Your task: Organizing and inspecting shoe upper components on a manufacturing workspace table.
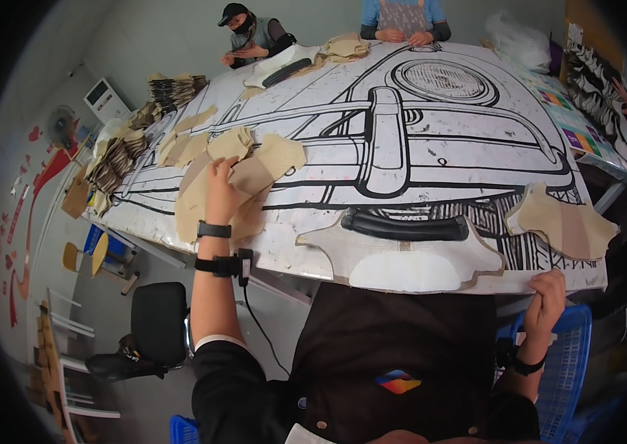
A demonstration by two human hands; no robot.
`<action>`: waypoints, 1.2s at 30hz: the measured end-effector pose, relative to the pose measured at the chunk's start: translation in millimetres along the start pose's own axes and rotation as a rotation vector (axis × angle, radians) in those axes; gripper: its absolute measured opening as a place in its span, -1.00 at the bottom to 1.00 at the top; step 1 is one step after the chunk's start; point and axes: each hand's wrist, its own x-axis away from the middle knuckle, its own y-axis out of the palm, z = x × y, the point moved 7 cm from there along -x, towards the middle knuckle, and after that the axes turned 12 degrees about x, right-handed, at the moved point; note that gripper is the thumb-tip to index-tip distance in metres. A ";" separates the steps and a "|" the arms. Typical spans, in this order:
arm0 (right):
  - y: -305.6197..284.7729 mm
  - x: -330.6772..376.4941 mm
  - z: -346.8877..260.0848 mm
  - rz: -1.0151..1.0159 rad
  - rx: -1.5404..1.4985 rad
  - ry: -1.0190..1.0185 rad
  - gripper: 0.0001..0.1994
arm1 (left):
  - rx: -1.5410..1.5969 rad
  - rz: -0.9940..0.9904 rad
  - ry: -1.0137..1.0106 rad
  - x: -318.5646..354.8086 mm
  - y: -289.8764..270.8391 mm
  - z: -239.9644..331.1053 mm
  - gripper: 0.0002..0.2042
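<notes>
My left hand (222,194) reaches over a loose pile of beige, flat-cut fabric pieces (276,157) on the left of the table. Its fingers are bent and closed on a beige fabric piece (193,194). At the table's near right edge is my right hand (545,297), its fingers curled together; what they hold, if anything, is hidden. Between my hands a pale, wing-shaped board (395,270) lies at the front edge, with a black handle (406,226) along its far side. Beyond my right hand rests another beige piece with a brown band (569,226).
Black line drawings cover the white table (313,203). Stacked pieces (114,159) line its left side. At the far side two people (250,44) work near a second handled board (284,68). A blue crate (569,362) stands below right, a black chair (158,322) lower left.
</notes>
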 end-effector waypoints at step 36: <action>9.9 -6.4 -36.0 -0.077 -0.109 -0.101 -0.90 | -0.078 -0.360 0.182 -76.6 9.1 137.3 -0.33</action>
